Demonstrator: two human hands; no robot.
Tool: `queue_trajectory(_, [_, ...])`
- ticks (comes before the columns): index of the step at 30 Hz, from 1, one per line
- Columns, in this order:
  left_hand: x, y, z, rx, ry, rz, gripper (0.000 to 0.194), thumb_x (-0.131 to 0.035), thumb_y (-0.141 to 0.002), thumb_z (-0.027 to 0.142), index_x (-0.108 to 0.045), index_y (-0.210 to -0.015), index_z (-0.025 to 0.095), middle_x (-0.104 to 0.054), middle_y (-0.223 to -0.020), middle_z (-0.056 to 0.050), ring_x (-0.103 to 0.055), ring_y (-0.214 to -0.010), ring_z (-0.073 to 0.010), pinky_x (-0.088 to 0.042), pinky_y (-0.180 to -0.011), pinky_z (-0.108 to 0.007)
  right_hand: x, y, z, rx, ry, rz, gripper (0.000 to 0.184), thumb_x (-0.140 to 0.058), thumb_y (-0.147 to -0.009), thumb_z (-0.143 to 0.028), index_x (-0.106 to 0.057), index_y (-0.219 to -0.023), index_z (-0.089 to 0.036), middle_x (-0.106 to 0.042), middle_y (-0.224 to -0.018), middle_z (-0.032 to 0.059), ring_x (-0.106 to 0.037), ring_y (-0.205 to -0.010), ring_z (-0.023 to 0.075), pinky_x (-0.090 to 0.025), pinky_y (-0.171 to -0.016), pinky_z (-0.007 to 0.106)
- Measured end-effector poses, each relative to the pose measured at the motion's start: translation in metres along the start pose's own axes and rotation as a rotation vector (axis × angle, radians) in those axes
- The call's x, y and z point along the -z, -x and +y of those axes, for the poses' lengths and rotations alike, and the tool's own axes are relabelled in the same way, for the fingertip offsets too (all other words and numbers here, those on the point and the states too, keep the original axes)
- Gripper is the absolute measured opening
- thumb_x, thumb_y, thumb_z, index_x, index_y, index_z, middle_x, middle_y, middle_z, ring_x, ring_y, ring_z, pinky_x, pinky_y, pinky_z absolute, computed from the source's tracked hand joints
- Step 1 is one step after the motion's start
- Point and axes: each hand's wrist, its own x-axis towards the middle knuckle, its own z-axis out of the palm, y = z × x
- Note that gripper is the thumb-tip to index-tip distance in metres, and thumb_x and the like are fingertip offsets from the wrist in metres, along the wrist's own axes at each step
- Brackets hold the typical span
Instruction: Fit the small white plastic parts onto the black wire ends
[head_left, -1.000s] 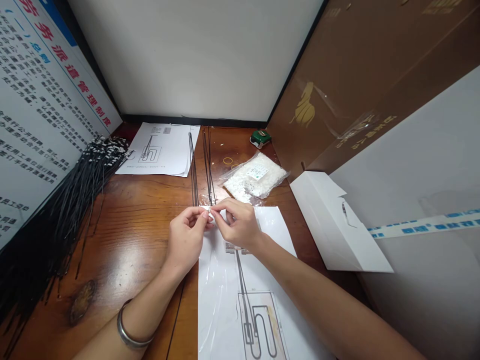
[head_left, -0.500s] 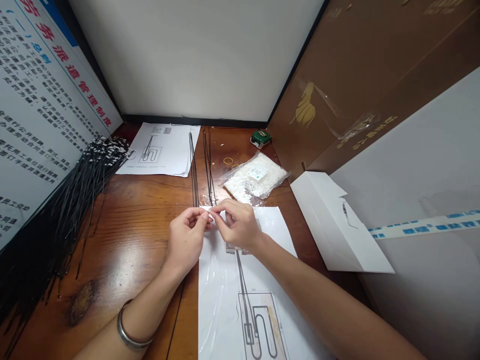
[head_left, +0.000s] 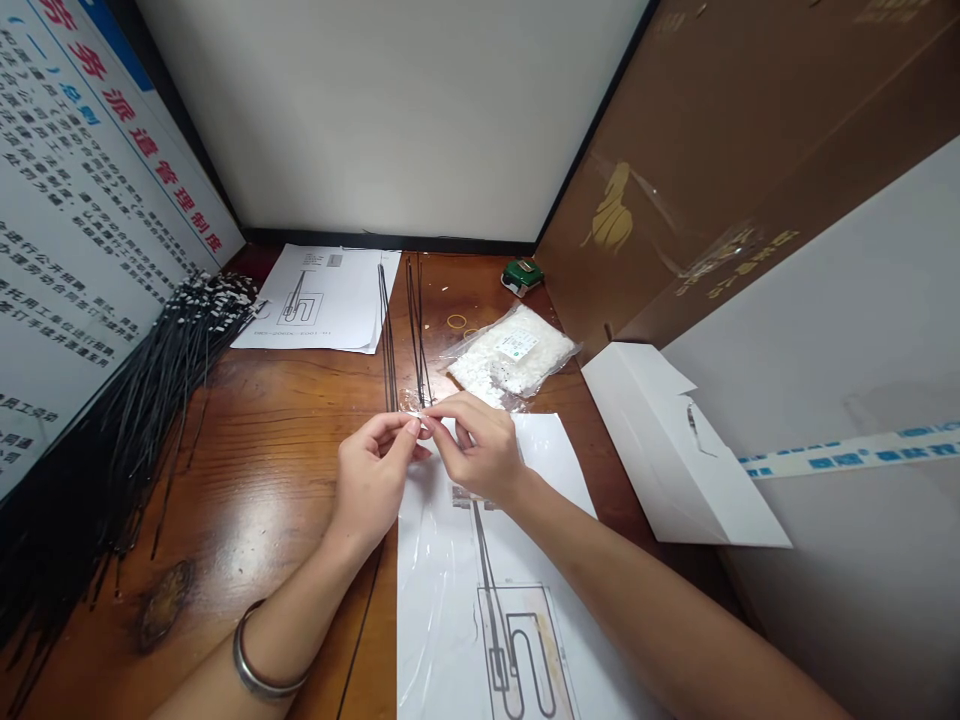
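Note:
My left hand (head_left: 371, 475) is closed in a pinch, thumb against fingers. A thin black wire (head_left: 361, 625) runs from beneath it towards the table's front edge. My right hand (head_left: 480, 445) is also closed in a pinch, its fingertips meeting those of the left hand. A tiny pale piece shows between the fingertips, too small and covered to make out. Beneath the right hand lies a printed drawing sheet (head_left: 442, 620) under clear plastic. Just beyond the hands, several black wires lie in a left group (head_left: 388, 340) and a right group (head_left: 415, 330).
A clear bag of small white pieces (head_left: 517, 350) lies beyond the right hand. Behind it sits a green tape measure (head_left: 521, 276). A large bundle of black wires with white ends (head_left: 157, 400) is at left, near printed papers (head_left: 345, 310). A white box (head_left: 667, 450) stands right.
My right fingertips have shifted slightly to the right. The trailing black wire has swung a little to the right near the left hand.

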Motion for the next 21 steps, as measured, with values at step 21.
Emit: queue_trajectory(21, [0.015, 0.001, -0.001, -0.363, -0.371, -0.085, 0.016, -0.059, -0.082, 0.023, -0.071, -0.073, 0.017, -0.07, -0.064, -0.001, -0.066, -0.056, -0.0142, -0.051, -0.057, -0.022, 0.001, -0.001, 0.0, 0.083, -0.089, -0.015, 0.014, -0.053, -0.086, -0.01, -0.061, -0.093, -0.019, -0.068, -0.078, 0.0055, -0.064, -0.071, 0.0162, -0.054, -0.056, 0.028])
